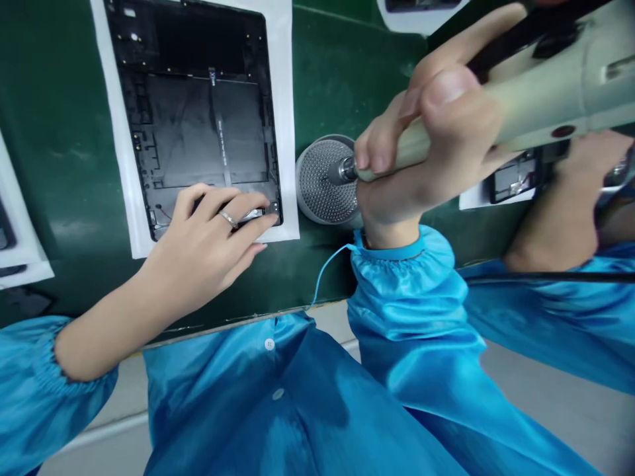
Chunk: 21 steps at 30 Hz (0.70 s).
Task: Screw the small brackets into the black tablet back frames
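Observation:
My right hand (436, 125) is wrapped round a pale green electric screwdriver (540, 99), held tilted with its bit end to the left. The metal tip is over a round grey dish (302, 192) with a perforated plate; whether it touches cannot be told. My left hand (213, 231), wearing a ring, lies over the lower edge of a black tablet housing (193, 125). Its fingers stretch to the lower right corner, beside a small metallic part (253, 215). A flat cable (221, 142) runs down the middle of the housing, which rests on a white sheet (282, 132).
Another person's arm (560, 205) is at the right, near a second device (516, 178). More white sheets (20, 225) with dark devices lie at the left and top right of the green table (59, 119). A black cord (546, 277) crosses at the right.

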Motion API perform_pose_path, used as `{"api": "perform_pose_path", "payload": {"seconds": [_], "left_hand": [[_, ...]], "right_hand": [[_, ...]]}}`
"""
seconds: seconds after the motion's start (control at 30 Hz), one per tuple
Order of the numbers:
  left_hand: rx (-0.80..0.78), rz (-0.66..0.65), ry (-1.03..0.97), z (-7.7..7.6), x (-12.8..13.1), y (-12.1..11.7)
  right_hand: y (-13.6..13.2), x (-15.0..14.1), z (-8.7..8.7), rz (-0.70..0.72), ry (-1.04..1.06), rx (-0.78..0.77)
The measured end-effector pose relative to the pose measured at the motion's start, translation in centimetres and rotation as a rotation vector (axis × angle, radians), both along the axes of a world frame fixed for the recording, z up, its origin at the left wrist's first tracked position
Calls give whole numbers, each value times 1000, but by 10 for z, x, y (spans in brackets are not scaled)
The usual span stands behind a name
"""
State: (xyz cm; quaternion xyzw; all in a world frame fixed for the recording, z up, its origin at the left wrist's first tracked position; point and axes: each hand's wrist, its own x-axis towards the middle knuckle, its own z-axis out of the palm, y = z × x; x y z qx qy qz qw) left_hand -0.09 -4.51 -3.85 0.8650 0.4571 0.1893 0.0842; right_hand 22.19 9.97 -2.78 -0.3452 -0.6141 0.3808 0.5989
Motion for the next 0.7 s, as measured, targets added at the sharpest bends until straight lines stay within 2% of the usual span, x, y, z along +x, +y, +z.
{"api": "perform_pose_path", "payload": {"seconds": [0.03,0.1,0.2,0.3,0.43,0.6,0.7], "left_hand": [[-3,-3,-4,1,0,0],[-3,-11,-3,2,-1,1],[3,-19,13,3,-1,1],[14,-22,9,3,-1,0],[9,-28,9,3,-2,0],[22,-38,-1,4,-2,1],[25,-36,-2,5,-2,1]], "right_hand": [[3,3,-5,-44,113,151],[13,10,-13,-100,213,289],[28,26,-17,-52,181,241],[36,38,-10,-65,129,178],[42,28,-4,-111,103,139],[57,1,-23,-213,288,278],[64,-3,-33,-246,231,301]]}}
